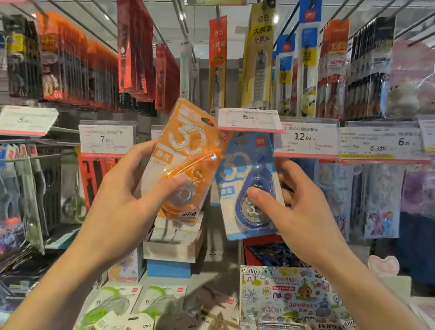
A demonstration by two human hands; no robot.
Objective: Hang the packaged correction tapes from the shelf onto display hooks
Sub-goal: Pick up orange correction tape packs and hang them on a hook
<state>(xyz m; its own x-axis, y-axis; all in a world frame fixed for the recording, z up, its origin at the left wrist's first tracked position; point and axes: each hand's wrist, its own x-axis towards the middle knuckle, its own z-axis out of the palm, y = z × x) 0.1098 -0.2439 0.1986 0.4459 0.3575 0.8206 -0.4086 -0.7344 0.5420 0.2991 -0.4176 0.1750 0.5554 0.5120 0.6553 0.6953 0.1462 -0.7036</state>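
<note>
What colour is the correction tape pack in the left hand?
Orange, with a white "30": the orange correction tape pack, in the head view.

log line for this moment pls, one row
left hand: holds orange correction tape pack, tilted | right hand: pinches blue correction tape pack, upright | stage: raised before display hooks, orange not yet hung

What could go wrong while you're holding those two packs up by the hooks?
The left hand holds the orange pack tilted, so its hang hole could miss a hook. The right hand pinches the blue pack only near its bottom, so it might slip and fall. The price tag hangs right above the blue pack and could get bumped.
</note>
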